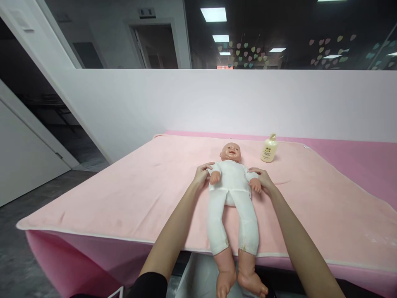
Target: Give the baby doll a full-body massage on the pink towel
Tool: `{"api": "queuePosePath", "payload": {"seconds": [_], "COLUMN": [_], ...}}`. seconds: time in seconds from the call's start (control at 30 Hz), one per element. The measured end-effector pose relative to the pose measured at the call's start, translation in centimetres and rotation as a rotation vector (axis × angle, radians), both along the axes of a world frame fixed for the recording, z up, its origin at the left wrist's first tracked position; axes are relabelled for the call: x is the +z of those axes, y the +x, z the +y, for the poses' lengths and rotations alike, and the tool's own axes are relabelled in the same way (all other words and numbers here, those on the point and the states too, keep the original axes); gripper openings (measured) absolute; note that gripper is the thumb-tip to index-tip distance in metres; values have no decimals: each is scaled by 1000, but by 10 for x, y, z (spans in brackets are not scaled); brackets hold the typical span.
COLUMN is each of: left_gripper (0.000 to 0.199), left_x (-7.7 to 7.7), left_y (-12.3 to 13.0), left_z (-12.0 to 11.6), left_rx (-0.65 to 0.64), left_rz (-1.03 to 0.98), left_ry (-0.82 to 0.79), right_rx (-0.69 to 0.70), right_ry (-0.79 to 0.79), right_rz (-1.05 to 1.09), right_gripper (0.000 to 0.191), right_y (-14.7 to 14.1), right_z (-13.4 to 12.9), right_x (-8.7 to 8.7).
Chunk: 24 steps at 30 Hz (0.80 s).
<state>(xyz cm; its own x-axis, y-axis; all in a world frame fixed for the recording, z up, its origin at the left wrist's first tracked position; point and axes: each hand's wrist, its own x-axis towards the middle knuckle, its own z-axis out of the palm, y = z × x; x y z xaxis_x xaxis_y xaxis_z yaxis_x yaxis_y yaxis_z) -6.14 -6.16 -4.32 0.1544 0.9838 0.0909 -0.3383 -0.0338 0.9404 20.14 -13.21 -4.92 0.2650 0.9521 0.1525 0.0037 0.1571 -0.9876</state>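
Note:
A baby doll (232, 176) in a white cloth suit lies on its back, head toward the wall, on a pink blanket (139, 186). Its bare feet hang past the near edge. My left hand (202, 174) grips the doll's upper arm on the left side, fingers over the sleeve. On the other side, my right hand (263, 179) holds the other upper arm, fingertips on the sleeve and the palm beside the doll's hand. Both my thumbs are mostly hidden. Close to the doll's head, on the right, stands a pale yellow pump bottle (268, 150).
Beneath the blanket is a table with a pink cover (356, 161). A white wall (232, 103) with a dark window above it borders the far side. A white door (27, 153) stands at the left, over grey floor.

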Motion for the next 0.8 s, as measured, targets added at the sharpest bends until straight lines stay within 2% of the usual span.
{"api": "queuePosePath", "payload": {"seconds": [0.13, 0.23, 0.37, 0.5, 0.57, 0.63, 0.73, 0.8], "left_gripper": [31, 44, 36, 33, 34, 36, 35, 24], "left_x": [0, 4, 8, 5, 5, 6, 7, 6], "left_y": [1, 1, 2, 0, -2, -3, -3, -2], "left_z": [2, 1, 2, 6, 6, 5, 3, 1], "left_rx": [25, 13, 10, 70, 46, -8, -64, -61], "left_rz": [25, 15, -28, -18, -27, -50, -53, -33], "left_ry": [-5, 42, 43, -106, -100, -45, -6, 6], "right_rx": [-65, -191, -304, -325, -316, -259, -74, 1], "right_ry": [-23, -62, -88, -151, -172, -175, -145, -102], "right_rz": [-42, -200, -482, -533, -485, -326, -10, 80], "right_gripper": [34, 34, 33, 36, 34, 28, 31, 33], "right_y": [-5, -10, -14, -13, -11, -8, -3, -1], "right_z": [1, 3, 3, 2, 4, 5, 3, 1], "right_x": [-1, -3, -2, -1, -2, -2, -1, 1]}}
